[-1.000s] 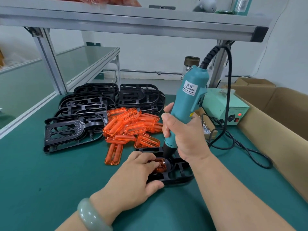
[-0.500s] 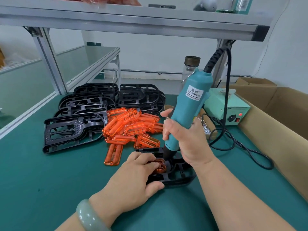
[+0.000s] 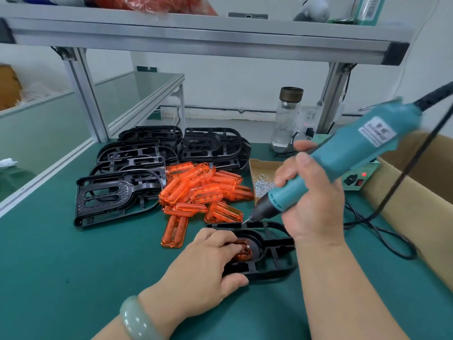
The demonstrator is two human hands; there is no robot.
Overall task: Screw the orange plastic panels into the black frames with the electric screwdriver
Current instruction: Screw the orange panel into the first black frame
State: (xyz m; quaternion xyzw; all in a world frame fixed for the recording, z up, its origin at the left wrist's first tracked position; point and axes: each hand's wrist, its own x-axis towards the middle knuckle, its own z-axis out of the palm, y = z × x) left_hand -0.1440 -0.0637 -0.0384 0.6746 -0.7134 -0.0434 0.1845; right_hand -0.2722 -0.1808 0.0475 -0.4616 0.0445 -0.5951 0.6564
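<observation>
Head view: left hand (image 3: 206,266) presses flat on an orange plastic panel (image 3: 245,252) in a black plastic frame (image 3: 273,271); right hand (image 3: 313,204) grips a tilted teal electric screwdriver (image 3: 343,153).

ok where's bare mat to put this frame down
Bare green mat left of the left hand, nearer than the black frames. Crowded beyond: orange panels, screw box, and the cable right of the right hand gripping the screwdriver.

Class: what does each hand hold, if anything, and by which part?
Right hand grips the screwdriver round its lower barrel, near the bit. Left hand holds nothing; it presses flat on the panel in the frame.
</observation>
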